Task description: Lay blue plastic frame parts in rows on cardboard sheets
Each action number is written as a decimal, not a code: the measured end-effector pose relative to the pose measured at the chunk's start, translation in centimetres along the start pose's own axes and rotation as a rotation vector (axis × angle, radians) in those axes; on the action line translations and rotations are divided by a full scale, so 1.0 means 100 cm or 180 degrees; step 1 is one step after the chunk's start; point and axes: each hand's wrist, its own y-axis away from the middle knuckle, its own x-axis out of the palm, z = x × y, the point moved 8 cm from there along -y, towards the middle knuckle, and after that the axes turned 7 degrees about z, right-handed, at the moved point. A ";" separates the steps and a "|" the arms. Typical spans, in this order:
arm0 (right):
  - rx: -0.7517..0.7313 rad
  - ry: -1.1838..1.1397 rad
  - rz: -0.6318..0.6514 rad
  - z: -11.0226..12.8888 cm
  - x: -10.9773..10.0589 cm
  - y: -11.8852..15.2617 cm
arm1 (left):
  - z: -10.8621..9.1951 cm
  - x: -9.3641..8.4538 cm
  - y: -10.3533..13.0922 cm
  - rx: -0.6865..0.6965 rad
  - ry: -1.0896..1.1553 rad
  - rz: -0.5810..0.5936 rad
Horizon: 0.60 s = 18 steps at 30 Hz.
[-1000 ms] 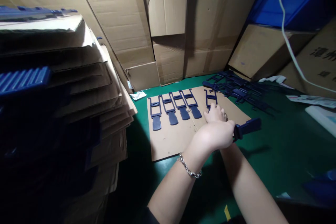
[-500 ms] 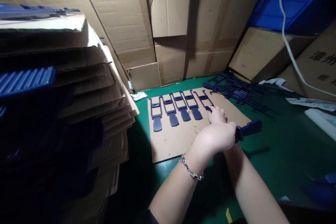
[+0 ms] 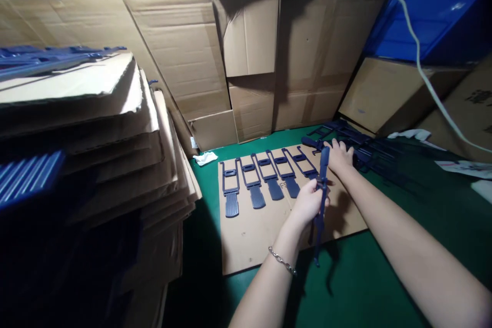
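Note:
My left hand (image 3: pixel 309 200), with a chain bracelet on its wrist, is closed round a dark blue plastic frame (image 3: pixel 322 205) held nearly upright above the cardboard sheet (image 3: pixel 265 246). On the sheet lies a row of several similar plastic frames (image 3: pixel 231 179), most with ribbed paddle ends toward me. The nearest in the row is the rightmost frame (image 3: pixel 305 161), whose lower end is partly hidden by my left hand. My right hand (image 3: pixel 340 156) reaches to the left edge of a loose pile of these frames (image 3: pixel 374 151), fingers apart; its contact with the parts is unclear.
At the left, a tall stack of cardboard layers (image 3: pixel 165 154) carries more blue parts (image 3: pixel 57 56). Cardboard panels (image 3: pixel 177 56) wall off the back. A blue bin (image 3: pixel 442 15) sits on a carton (image 3: pixel 376 92), with a white cable (image 3: pixel 418 61) hanging before it. The table (image 3: pixel 357 287) is green.
My right hand has left the rightmost frame on the sheet and moved up and right to the pile. The frame in my left hand has swung from sideways to upright. The view has tilted upward.

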 end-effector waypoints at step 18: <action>-0.0094 0.0817 0.0737 -0.093 0.030 -0.031 | 0.087 0.041 -0.018 -0.1125 0.1046 0.1341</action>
